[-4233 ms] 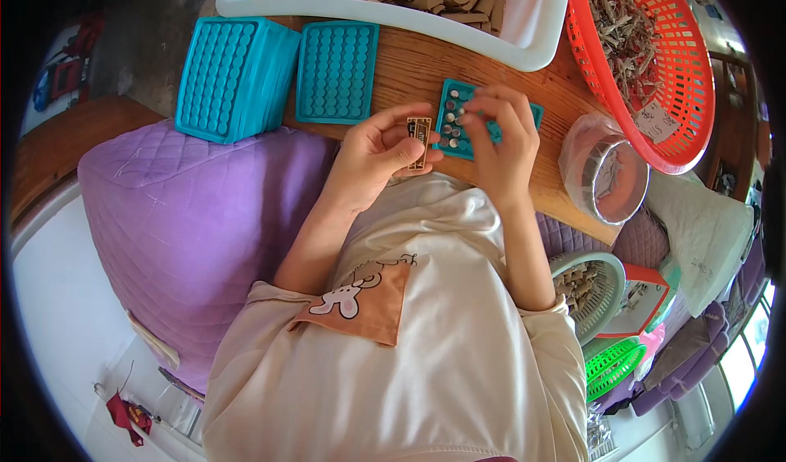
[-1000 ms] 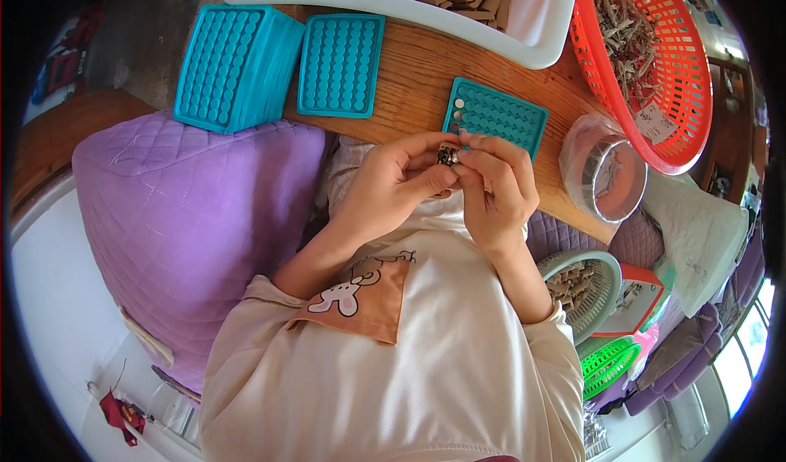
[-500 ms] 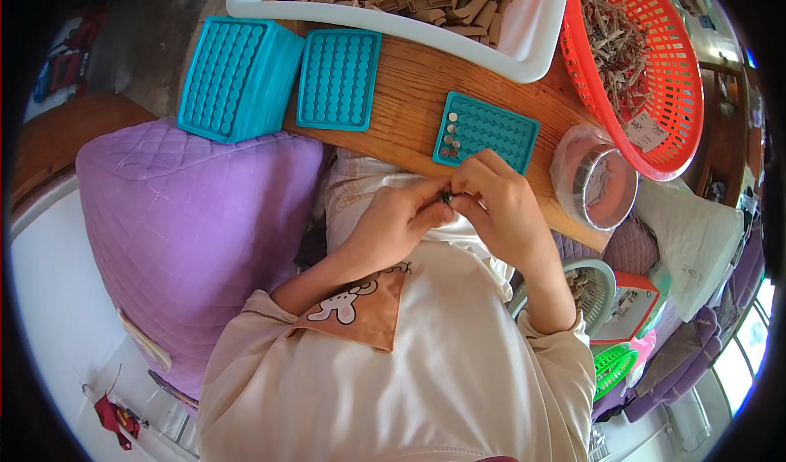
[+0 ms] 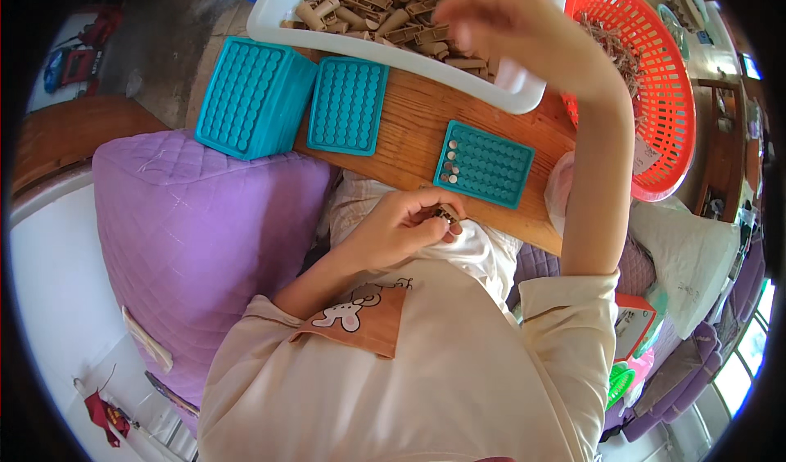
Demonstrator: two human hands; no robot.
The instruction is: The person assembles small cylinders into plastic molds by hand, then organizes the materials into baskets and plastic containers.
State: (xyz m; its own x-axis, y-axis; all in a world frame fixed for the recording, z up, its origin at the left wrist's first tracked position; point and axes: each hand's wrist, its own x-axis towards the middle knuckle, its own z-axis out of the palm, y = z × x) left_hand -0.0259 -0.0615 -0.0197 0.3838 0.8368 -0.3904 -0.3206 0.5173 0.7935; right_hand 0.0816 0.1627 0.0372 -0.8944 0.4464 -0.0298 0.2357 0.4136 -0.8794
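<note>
My left hand point(image 4: 397, 228) is closed in front of my lap, with a small brown plastic part point(image 4: 447, 213) pinched between thumb and fingers. Dark and shiny bits show on the part, too small to make out. My right hand point(image 4: 524, 32) is raised over the right side of a white tub point(image 4: 393, 51), fingers apart and no object seen in them. Loose brown plastic pieces point(image 4: 360, 7) fill the tub, many half-round and hollow. Beyond my left hand, a teal tray point(image 4: 499, 167) with rows of round pockets carries several small round silver pieces point(image 4: 452, 156) along its left edge.
A second teal tray point(image 4: 348, 106) and a tall teal stack point(image 4: 246, 101) stand left on the wooden table point(image 4: 417, 101). At the right, a red perforated basket point(image 4: 675, 93) holds thin scraps, beside a plastic-lined container point(image 4: 558, 187) partly behind my right arm. A purple quilted cover point(image 4: 205, 233) bulges at my left.
My right hand has left the small part and swung up and away to above the white tub. My left hand stays near my lap, still holding the part. The view has shifted slightly.
</note>
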